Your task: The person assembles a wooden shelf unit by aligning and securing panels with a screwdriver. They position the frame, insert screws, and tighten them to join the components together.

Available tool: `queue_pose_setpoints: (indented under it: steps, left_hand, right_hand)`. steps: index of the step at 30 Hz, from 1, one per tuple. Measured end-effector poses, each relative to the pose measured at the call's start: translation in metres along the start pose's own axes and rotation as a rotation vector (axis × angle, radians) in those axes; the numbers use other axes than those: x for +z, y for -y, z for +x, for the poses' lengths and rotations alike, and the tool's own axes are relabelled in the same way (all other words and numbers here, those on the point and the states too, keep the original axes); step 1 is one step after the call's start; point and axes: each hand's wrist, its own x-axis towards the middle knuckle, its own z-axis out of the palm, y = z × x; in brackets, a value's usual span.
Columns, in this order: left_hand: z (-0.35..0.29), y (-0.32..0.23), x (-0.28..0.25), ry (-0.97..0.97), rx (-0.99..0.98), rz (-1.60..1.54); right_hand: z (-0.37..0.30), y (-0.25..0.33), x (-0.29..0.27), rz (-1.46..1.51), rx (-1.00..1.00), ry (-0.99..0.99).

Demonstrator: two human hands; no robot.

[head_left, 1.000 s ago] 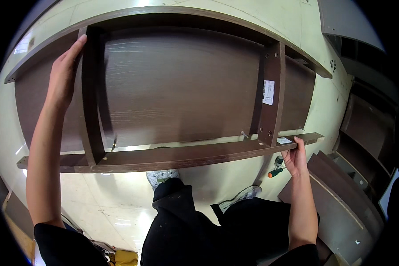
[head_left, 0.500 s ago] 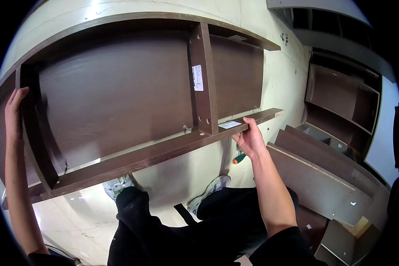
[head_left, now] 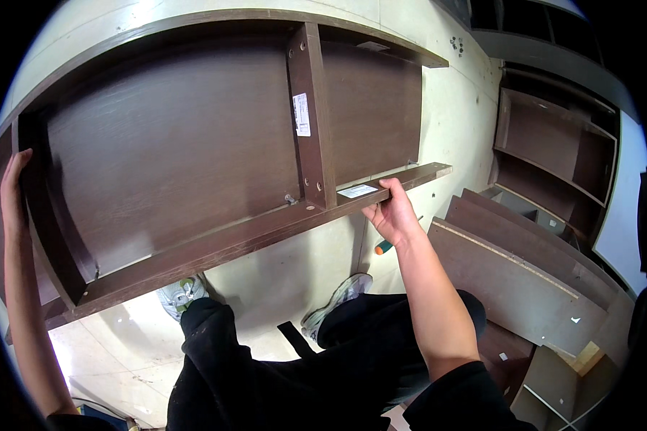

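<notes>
A large dark brown wooden cabinet frame spans the view, with a broad panel between its long side boards. On the far left, my left hand is closed around the left cross board. My right hand grips the near side board toward its right end, thumb on top and fingers underneath, partly hidden. Beside that hand, a white label is stuck on the board. The middle cross board carries another label. Small metal fittings stick out along the panel's near edge.
A screwdriver with a green and orange handle lies below my right hand. Loose brown boards are stacked at the right, with an open cabinet behind them. Small hardware pieces lie on the far floor. My shoes stand near the frame.
The view has shifted slightly, so the frame sits a little higher and further left. The light strip between near side board and panel looks narrower. Both hands keep their grips.
</notes>
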Motion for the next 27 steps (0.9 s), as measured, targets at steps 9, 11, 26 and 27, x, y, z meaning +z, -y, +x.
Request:
queue_pose_setpoints:
  steps: [9, 11, 26, 27]
  left_hand:
    - [0.021, 0.029, -0.005, -0.014, 0.025, -0.07]
    - [0.023, 0.033, -0.008, -0.018, 0.03, -0.076]
    - [-0.047, -0.067, -0.003, 0.114, -0.079, -0.17]
    - [-0.056, -0.072, -0.006, 0.082, -0.018, -0.135]
  right_hand:
    - [0.004, -0.001, -0.004, 0.001, 0.003, 0.026]
    - [0.003, 0.0, 0.0, 0.031, 0.008, 0.033]
    - [0.027, -0.017, -0.007, 0.07, 0.051, -0.032]
    - [0.03, -0.016, -0.011, 0.065, 0.093, -0.007]
